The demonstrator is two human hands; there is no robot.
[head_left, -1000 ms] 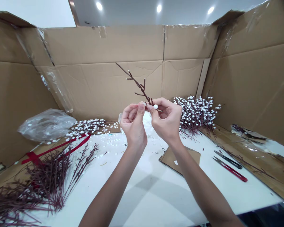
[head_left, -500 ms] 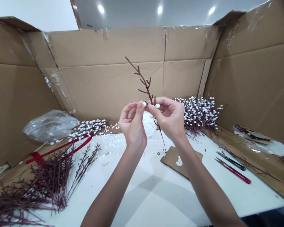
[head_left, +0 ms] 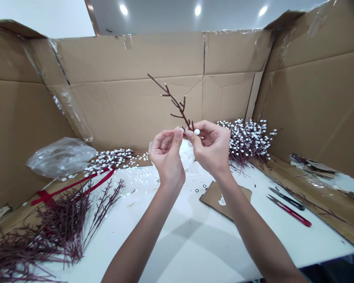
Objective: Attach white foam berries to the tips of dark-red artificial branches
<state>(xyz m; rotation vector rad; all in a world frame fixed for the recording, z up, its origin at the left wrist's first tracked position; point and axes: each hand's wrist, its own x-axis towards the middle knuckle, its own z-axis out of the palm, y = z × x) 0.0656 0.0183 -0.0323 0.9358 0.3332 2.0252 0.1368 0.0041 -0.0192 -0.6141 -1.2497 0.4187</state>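
Note:
My right hand pinches a brown artificial twig with short forked side shoots, held up in front of the back wall. The twig leans to the upper left, and its shoots there carry no berries. One white foam berry sits by my right thumb and forefinger. My left hand is closed beside it, thumb and forefinger pinched on a second white berry at a short shoot. That berry is mostly hidden by the fingertips. Behind the hands stands a white heap, partly covered.
Bare twigs lie in a pile at left, near a red ribbon and a clear plastic bag. Berried branches stand at back right. A cardboard piece and two thread snips lie at right. Cardboard walls enclose the table.
The twig has tilted further to the left. My left hand has shifted slightly right towards the right fingers, and the berry in its fingertips is now more covered. The twig's lower end is now hidden.

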